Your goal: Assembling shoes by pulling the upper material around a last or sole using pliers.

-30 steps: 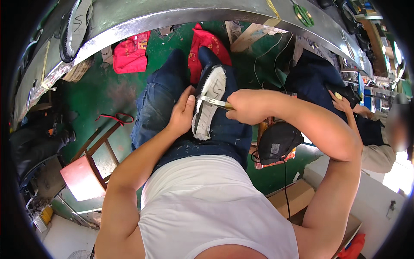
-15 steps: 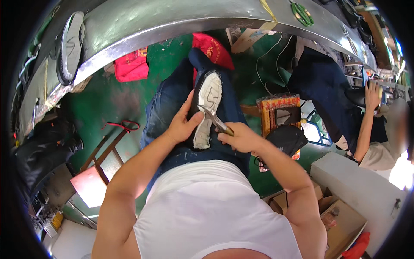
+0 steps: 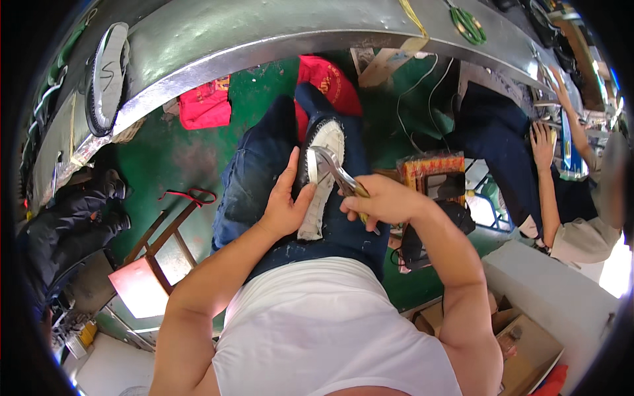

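Note:
A dark shoe upper lies across my thighs with its pale underside up, the toe pointing away from me. My left hand grips its left side, thumb over the underside and fingers along the outer edge; the fingers beneath are hidden. My right hand holds metal pliers by the handles, from the right. Their curved jaws reach over to the left edge of the underside, above my left thumb. Whether the jaws pinch the rim, I cannot tell.
A metal bench runs across the far side, bearing another upturned shoe and green-handled scissors. Red cloth bags lie beneath. At left is a wooden stool. A co-worker's hand shows at right, beyond a black bag.
The pliers' jaws have moved up along the left edge toward the toe, and my right hand has loosened its fingers somewhat. At right, the co-worker's hands have shifted apart.

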### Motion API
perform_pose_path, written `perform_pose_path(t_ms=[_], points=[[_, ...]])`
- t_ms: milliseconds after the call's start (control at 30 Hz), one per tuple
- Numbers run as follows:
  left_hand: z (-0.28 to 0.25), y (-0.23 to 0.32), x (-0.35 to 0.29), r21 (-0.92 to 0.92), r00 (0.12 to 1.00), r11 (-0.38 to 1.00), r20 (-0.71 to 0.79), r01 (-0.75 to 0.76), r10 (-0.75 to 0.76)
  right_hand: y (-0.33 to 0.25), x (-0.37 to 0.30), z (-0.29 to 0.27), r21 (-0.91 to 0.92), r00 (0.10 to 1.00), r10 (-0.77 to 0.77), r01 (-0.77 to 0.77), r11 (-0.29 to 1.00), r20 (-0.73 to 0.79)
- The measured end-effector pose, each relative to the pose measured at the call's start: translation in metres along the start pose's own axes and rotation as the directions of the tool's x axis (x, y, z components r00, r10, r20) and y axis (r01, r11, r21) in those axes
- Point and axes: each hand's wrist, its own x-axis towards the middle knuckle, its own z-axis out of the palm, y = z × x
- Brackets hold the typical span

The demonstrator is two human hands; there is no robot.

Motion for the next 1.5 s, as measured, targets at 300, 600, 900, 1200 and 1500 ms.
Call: perform_pose_path(t_ms=[300,600,900,1200,1500], points=[[-0.006,0.024,0.003,0.479,0.988,0.864,0.083,-0.155,0.131,0.057,0.03,0.084,0.486,0.936,-0.152,0.298,0.821,-0.318],[-0.002,0.021,0.003,0.571,0.992,0.812,0.094,-0.122,0.083,0.03,-0.005,0.003,0.268,0.994,-0.01,0.04,0.963,-0.113],[-0.006,0.026,0.001,0.626,0.98,0.761,0.186,-0.172,0.068,0.003,0.022,-0.003,-0.396,0.939,-0.251,0.143,0.907,-0.234],[0.005,0.013,-0.003,0.491,0.994,0.865,-0.014,0.103,-0.111,0.005,0.004,0.015,-0.493,0.932,-0.277,0.132,0.86,-0.234],[-0.03,-0.011,-0.024,0.043,0.89,0.99,0.434,0.133,-0.138,0.034,-0.004,0.049,-0.655,0.91,-0.33,0.09,0.751,-0.253]])
